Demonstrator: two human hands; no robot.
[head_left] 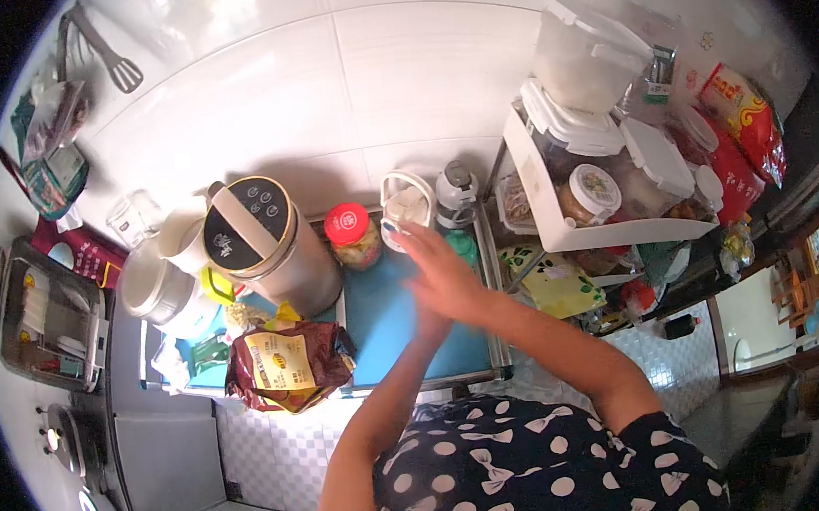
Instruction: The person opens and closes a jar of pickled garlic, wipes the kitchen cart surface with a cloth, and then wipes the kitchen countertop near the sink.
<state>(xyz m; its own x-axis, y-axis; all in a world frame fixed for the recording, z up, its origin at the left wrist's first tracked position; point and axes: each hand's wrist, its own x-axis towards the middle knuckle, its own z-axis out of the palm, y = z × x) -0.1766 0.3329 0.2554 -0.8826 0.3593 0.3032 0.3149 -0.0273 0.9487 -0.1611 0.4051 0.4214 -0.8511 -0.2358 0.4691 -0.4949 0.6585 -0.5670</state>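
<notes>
My right hand (444, 272) reaches over the blue mat (381, 329), fingers stretched toward the upper left. Its fingertips overlap the front of a white lidded bottle with a loop handle (406, 203); I cannot tell whether they touch it. My left hand (430, 316) is smeared by motion and partly covered by the right one, so its fingers do not show. Just left of the hands stands a jar with a red lid (349, 227). Behind them on the right are a grey bottle (456, 193) and a green item (462, 246).
A tall appliance with a black control top (253, 219) stands to the left, with a brown packet (289, 364) at the counter's front edge. White tubs (157, 283) are farther left. On the right, a white rack (607, 234) holds lidded containers and jars.
</notes>
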